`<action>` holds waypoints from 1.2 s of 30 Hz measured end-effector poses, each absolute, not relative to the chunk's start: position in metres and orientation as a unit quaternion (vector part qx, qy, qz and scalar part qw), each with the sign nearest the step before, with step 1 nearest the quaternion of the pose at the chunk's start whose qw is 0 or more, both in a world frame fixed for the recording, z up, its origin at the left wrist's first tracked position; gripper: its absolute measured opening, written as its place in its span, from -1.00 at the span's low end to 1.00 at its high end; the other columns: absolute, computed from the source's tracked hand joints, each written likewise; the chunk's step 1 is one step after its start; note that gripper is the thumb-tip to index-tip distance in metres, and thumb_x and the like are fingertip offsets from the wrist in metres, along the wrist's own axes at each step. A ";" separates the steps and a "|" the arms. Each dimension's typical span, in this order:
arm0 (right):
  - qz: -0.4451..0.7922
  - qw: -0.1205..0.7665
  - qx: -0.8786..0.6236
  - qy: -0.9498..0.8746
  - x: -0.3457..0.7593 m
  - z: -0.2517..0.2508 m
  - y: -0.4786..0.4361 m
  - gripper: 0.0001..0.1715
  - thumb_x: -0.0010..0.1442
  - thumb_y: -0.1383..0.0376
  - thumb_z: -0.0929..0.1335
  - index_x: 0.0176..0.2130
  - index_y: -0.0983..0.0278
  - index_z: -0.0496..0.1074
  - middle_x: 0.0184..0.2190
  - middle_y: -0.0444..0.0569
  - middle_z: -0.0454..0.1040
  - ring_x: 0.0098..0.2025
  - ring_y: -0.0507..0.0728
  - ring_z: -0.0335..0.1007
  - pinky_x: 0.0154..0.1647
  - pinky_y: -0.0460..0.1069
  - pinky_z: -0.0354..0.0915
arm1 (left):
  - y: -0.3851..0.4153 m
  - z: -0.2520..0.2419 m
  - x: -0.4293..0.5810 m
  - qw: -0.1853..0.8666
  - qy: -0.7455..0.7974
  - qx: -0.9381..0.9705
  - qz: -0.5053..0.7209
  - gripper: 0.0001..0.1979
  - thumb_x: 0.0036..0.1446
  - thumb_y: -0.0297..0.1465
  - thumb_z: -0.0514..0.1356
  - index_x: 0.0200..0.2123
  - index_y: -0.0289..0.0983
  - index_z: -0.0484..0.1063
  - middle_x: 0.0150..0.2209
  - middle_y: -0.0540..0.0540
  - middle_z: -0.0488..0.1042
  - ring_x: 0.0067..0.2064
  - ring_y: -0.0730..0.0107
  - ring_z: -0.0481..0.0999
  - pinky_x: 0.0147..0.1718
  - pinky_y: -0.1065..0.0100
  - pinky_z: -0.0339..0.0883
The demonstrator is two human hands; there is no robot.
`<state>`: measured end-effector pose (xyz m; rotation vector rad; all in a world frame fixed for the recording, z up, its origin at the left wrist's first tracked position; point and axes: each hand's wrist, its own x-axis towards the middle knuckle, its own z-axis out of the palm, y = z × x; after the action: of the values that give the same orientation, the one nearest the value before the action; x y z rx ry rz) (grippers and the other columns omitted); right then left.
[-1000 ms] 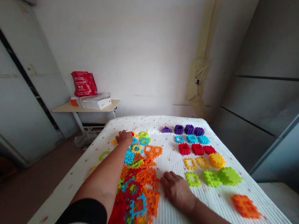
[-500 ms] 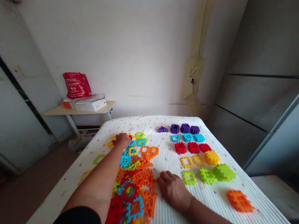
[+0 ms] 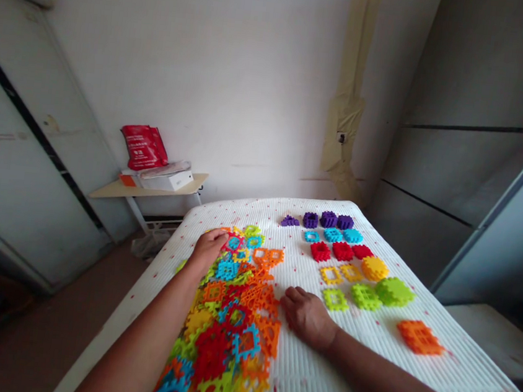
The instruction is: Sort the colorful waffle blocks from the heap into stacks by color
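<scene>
A loose pile of interlocking plastic waffle blocks (image 3: 224,323) in orange, red, blue, yellow and green lies on a white ribbed mattress (image 3: 354,380). My left hand (image 3: 209,248) rests with curled fingers at the pile's far end, next to a red square piece (image 3: 234,242). Whether it holds a piece is hidden. My right hand (image 3: 307,317) lies flat on the mattress, touching nothing but the cover, just right of the orange pieces. Sorted groups of purple (image 3: 329,220), blue (image 3: 336,235), red (image 3: 342,251), yellow (image 3: 351,272), green (image 3: 365,297) and orange (image 3: 419,337) blocks stand in rows further right.
A small wooden shelf table (image 3: 150,192) holds a red bag (image 3: 144,147) and a white box (image 3: 165,179) beyond the mattress's far left corner. A white wardrobe (image 3: 29,134) stands left, grey panels (image 3: 469,180) right, and a brown floor (image 3: 68,294) lies left of the mattress.
My left forearm has swung left, uncovering more of the pile. The view has tilted slightly, and the black sleeve has left the frame. My right hand has barely moved.
</scene>
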<state>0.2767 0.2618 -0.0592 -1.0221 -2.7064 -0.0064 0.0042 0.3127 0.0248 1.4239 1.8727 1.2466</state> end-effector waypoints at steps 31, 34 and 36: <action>-0.031 0.140 -0.379 -0.914 0.273 -0.057 0.259 -0.85 0.18 0.41 0.21 -0.34 0.29 0.35 -0.32 -0.04 0.38 -0.29 0.05 0.26 -0.35 -0.10 0.16 | 0.214 -0.017 0.051 0.402 0.522 0.480 0.579 -0.43 -0.12 -0.31 0.26 0.03 -0.25 0.27 -0.52 0.10 0.38 -0.59 0.55 0.27 -0.58 0.48 0.15; -0.023 0.148 -0.374 -0.915 0.274 -0.056 0.260 -0.85 0.17 0.43 0.21 -0.35 0.29 0.36 -0.33 -0.04 0.37 -0.28 0.04 0.27 -0.34 -0.11 0.16 | 0.215 -0.019 0.053 0.407 0.518 0.474 0.584 -0.44 -0.12 -0.31 0.26 0.01 -0.26 0.27 -0.53 0.10 0.38 -0.60 0.57 0.26 -0.58 0.48 0.15; -0.017 0.153 -0.372 -0.915 0.274 -0.057 0.260 -0.84 0.17 0.43 0.21 -0.36 0.30 0.36 -0.34 -0.05 0.37 -0.29 0.03 0.28 -0.33 -0.11 0.17 | 0.215 -0.021 0.054 0.413 0.514 0.469 0.587 -0.46 -0.11 -0.31 0.26 -0.02 -0.27 0.27 -0.52 0.10 0.38 -0.61 0.58 0.26 -0.59 0.48 0.14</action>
<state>0.2743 0.2603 -0.0568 -1.0671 -2.6252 -0.0487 0.0543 0.2149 -0.0212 1.1799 1.2923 1.4756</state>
